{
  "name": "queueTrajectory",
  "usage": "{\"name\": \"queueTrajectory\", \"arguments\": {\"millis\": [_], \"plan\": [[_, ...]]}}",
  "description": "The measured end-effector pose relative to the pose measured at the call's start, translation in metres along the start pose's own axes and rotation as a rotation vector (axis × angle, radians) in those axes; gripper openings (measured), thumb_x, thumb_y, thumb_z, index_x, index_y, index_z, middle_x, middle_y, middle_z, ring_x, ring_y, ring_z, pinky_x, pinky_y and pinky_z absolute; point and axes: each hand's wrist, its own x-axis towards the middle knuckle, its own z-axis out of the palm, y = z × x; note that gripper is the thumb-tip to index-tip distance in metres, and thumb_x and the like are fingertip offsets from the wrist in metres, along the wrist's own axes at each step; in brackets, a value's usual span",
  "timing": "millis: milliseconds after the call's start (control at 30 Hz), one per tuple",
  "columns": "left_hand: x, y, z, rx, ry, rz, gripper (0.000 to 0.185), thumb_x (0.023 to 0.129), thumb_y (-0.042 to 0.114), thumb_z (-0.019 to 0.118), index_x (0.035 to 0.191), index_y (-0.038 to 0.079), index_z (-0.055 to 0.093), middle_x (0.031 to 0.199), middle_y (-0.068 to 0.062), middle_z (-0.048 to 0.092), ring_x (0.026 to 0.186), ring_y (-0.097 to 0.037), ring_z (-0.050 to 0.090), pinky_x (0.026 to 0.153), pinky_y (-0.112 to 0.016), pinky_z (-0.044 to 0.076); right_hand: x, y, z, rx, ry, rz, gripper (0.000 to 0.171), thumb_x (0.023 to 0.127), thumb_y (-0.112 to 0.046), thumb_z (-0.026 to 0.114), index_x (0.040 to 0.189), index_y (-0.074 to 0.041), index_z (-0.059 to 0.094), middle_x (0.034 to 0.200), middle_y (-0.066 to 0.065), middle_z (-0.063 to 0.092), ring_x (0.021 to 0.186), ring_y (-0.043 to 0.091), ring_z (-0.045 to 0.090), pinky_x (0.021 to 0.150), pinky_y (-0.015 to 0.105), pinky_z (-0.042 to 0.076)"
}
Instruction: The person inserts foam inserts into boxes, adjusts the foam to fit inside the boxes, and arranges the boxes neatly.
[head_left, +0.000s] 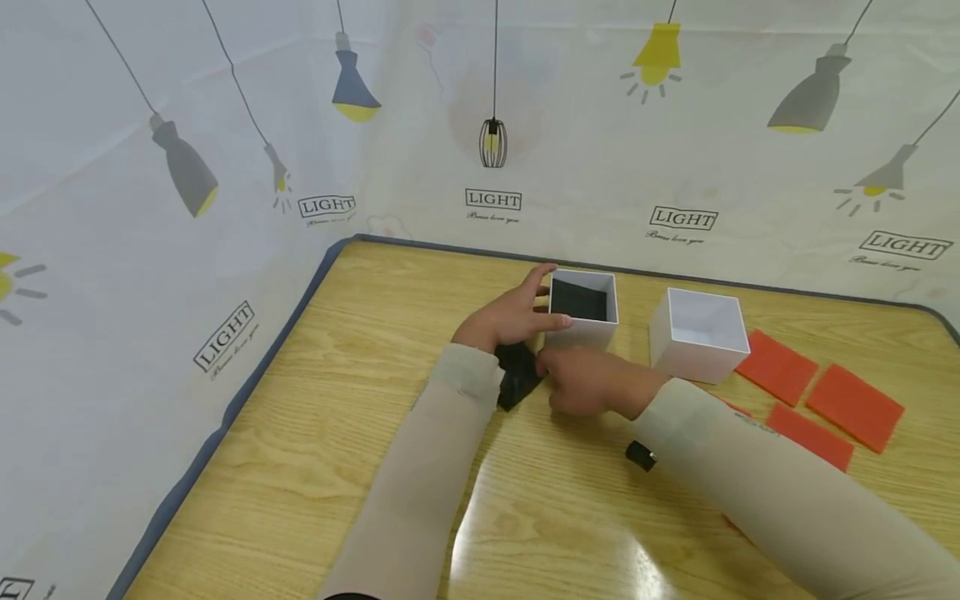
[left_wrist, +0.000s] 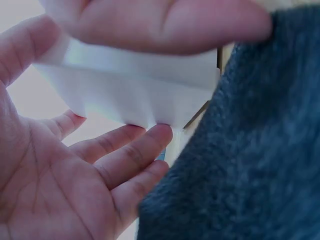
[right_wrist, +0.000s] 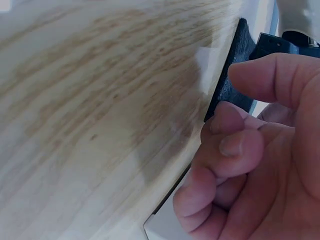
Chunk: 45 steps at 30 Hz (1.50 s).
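My left hand grips a white box by its left side, the thumb along the near rim and the other fingers against the wall. Inside this box lies a black felt-like sheet. Just in front of it, my right hand pinches the edge of another black square between thumb and curled forefinger. In the left wrist view that dark fuzzy square fills the right side, close to my left palm. Its lower part blends with the dark camera mount in the head view.
A second white box stands to the right on the wooden table. Beside it lie several red squares, some partly hidden by my right sleeve. A curtain printed with lamps borders the table at the back and left.
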Motion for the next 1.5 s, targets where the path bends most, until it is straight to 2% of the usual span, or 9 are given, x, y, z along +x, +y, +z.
{"name": "queueTrajectory", "arguments": {"millis": [167,333,433,600,800,933,1100,1300,1500], "plan": [[0.000,0.000,0.001,-0.017,0.004,-0.002,0.099,0.097,0.043,0.075,0.168,0.035,0.007,0.172,-0.011,0.030,0.154,-0.032,0.040,0.125,-0.050,0.032,-0.002,0.001,-0.001,-0.008,0.018,-0.003,0.028,0.083,-0.007,0.066,0.111,-0.005,0.064,0.091,0.004,0.067,0.078,0.019,0.060,0.080,0.043,0.056],[0.000,0.000,0.001,-0.048,-0.004,-0.001,0.098,0.098,0.040,0.075,0.169,0.035,0.007,0.172,-0.011,0.028,0.155,-0.032,0.039,0.123,-0.051,0.035,0.001,0.000,0.004,-0.026,0.081,0.027,0.037,0.083,-0.013,0.071,0.118,-0.005,0.061,0.092,0.003,0.067,0.075,0.017,0.059,0.077,0.040,0.056],[0.001,0.000,0.001,-0.042,-0.006,-0.001,0.098,0.098,0.041,0.074,0.169,0.036,0.006,0.173,-0.010,0.027,0.155,-0.031,0.038,0.124,-0.051,0.034,0.003,-0.004,0.008,-0.022,0.111,0.063,0.048,0.083,-0.026,0.079,0.121,-0.003,0.059,0.092,0.003,0.067,0.075,0.017,0.060,0.075,0.040,0.056],[0.001,0.000,0.001,-0.025,-0.003,0.006,0.098,0.098,0.043,0.074,0.169,0.035,0.006,0.173,-0.010,0.027,0.155,-0.031,0.038,0.124,-0.051,0.034,0.006,-0.014,0.014,0.003,0.119,0.167,0.068,0.078,-0.054,0.086,0.114,-0.001,0.062,0.086,0.003,0.065,0.073,0.018,0.063,0.070,0.040,0.056],[0.002,0.000,0.000,-0.034,-0.013,0.008,0.100,0.098,0.043,0.074,0.170,0.032,0.005,0.173,-0.011,0.025,0.156,-0.031,0.036,0.123,-0.052,0.035,0.007,-0.025,0.020,0.061,0.131,0.240,0.079,0.074,-0.063,0.085,0.113,0.003,0.062,0.078,0.003,0.065,0.066,0.019,0.064,0.061,0.039,0.055],[0.002,-0.001,0.000,-0.037,-0.018,0.003,0.099,0.099,0.042,0.073,0.169,0.033,0.004,0.174,-0.010,0.024,0.157,-0.030,0.036,0.123,-0.052,0.035,0.010,-0.029,0.024,0.066,0.144,0.272,0.081,0.075,-0.064,0.083,0.114,0.003,0.062,0.080,0.003,0.067,0.067,0.019,0.065,0.060,0.040,0.055],[0.002,-0.001,0.000,-0.038,-0.012,0.006,0.099,0.098,0.041,0.074,0.169,0.033,0.005,0.173,-0.011,0.026,0.156,-0.030,0.037,0.124,-0.051,0.035,0.012,-0.029,0.023,0.083,0.124,0.309,0.076,0.077,-0.057,0.083,0.117,0.004,0.061,0.083,0.006,0.066,0.067,0.020,0.065,0.060,0.041,0.056],[0.001,-0.001,0.000,-0.073,-0.011,-0.004,0.099,0.098,0.040,0.075,0.169,0.034,0.007,0.173,-0.010,0.026,0.156,-0.030,0.036,0.124,-0.051,0.035,0.011,-0.023,0.024,0.093,0.090,0.353,0.085,0.073,-0.050,0.082,0.129,0.006,0.053,0.089,0.008,0.066,0.070,0.022,0.065,0.060,0.039,0.053],[0.001,-0.001,0.001,-0.089,-0.006,-0.015,0.098,0.098,0.040,0.075,0.169,0.036,0.007,0.173,-0.010,0.026,0.157,-0.029,0.035,0.123,-0.052,0.035,0.003,-0.022,0.019,0.089,0.072,0.376,0.094,0.074,-0.045,0.085,0.140,0.009,0.045,0.106,0.015,0.065,0.080,0.025,0.064,0.071,0.043,0.057]]}}
